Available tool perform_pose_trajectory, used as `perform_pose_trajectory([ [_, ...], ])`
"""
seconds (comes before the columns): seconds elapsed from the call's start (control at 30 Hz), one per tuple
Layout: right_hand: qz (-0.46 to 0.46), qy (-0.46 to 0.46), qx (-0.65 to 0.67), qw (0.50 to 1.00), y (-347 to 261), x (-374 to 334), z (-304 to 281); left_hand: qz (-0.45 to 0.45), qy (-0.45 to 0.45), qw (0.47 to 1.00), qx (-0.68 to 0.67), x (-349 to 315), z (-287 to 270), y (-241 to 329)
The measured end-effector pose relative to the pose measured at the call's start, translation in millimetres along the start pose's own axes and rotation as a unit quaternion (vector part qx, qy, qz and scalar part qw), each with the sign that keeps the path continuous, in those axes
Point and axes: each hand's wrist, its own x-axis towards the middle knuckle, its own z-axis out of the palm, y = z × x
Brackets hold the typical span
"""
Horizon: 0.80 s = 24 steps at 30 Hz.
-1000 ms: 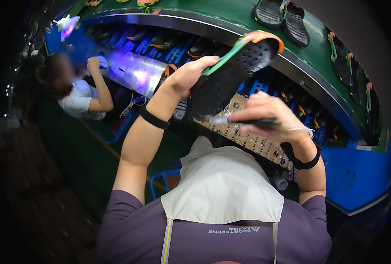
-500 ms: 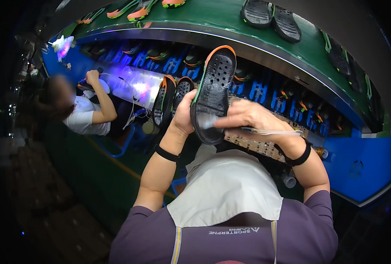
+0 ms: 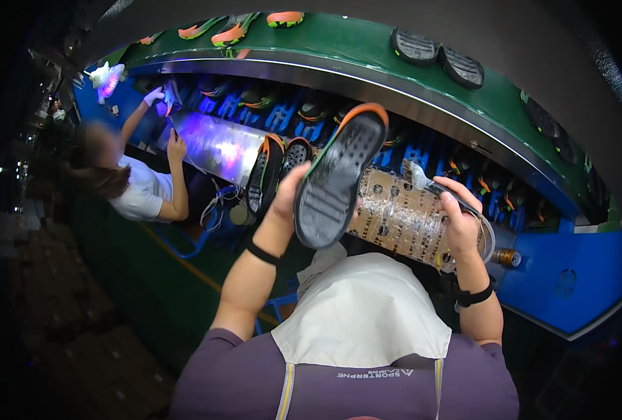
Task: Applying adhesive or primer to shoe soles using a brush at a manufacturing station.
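So the left hand (image 3: 287, 194) has a firm grip on a black shoe sole (image 3: 340, 183), clamped at the heel half with the thumb side along the left edge and fingertips poking out on the right. The sole's held up in the air in front of the apron (image 3: 363, 315), tilted a bit, rounded orange-rimmed end pointing away from the wearer, ridged end closest. Little holes up top, grooves lower down, kinda shiny.

Right hand (image 3: 459, 222) is curled around the dark handle of a brush (image 3: 417, 176), thumb and fingers closed on it. The pale head points up and left, well apart from the sole. There's a clear loop (image 3: 491, 241) hanging by that wrist too.

Between the two hands and a bit beyond, I see a brown printed board (image 3: 402, 218) with a glossy, taped-looking surface. A can (image 3: 509, 257) is on its side just past the right wrist. Left of the sole there's a dark shoe piece (image 3: 265, 173) with another perforated one (image 3: 296, 155) right beside it.

Further out, a green belt (image 3: 353, 36) curves across the top, with two black soles (image 3: 437, 56) side by side on it. Off to the left, a co-worker in a white top (image 3: 142, 190) is busy under purple light
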Motion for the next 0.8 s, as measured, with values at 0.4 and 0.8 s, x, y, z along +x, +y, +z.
perform_pose_trajectory([
  [0.4,0.003,0.000,-0.044,0.999,14,-17,-3,0.300,0.166,0.894,0.288,151,44,121],
  [0.8,0.067,0.014,-0.059,0.996,27,-28,-8,0.322,0.125,0.139,0.928,221,6,218],
])
